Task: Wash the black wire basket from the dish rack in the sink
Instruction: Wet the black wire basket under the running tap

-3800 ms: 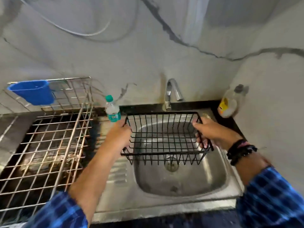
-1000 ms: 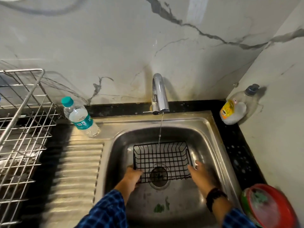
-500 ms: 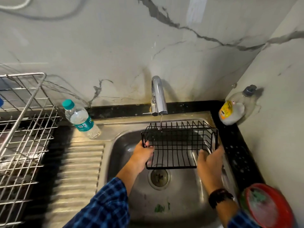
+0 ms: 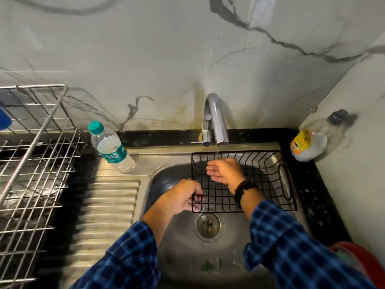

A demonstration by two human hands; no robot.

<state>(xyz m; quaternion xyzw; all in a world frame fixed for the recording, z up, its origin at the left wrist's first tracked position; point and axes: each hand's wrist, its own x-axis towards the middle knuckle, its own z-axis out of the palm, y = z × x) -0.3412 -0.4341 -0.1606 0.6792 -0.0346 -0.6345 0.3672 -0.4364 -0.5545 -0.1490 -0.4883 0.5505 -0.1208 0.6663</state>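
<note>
The black wire basket (image 4: 268,180) is held up over the steel sink (image 4: 179,243), just below the chrome tap (image 4: 215,122), which runs a thin stream of water. My left hand (image 4: 181,197) grips the basket's left rim near its front corner. Inside the basket, my right hand (image 4: 224,171) lies with straight fingers under the stream, pointing left, and holds nothing. The silver dish rack (image 4: 35,163) stands on the counter at the left.
A water bottle (image 4: 110,148) with a teal cap stands on the drainboard beside the rack. A soap bottle (image 4: 310,142) leans in the back right corner. A red bowl (image 4: 354,259) sits at the right front. The drain (image 4: 208,226) lies below the basket.
My right hand let go of the basket's right side and moved inside it under the water. My left hand keeps hold of the left rim. The basket shifted slightly right.
</note>
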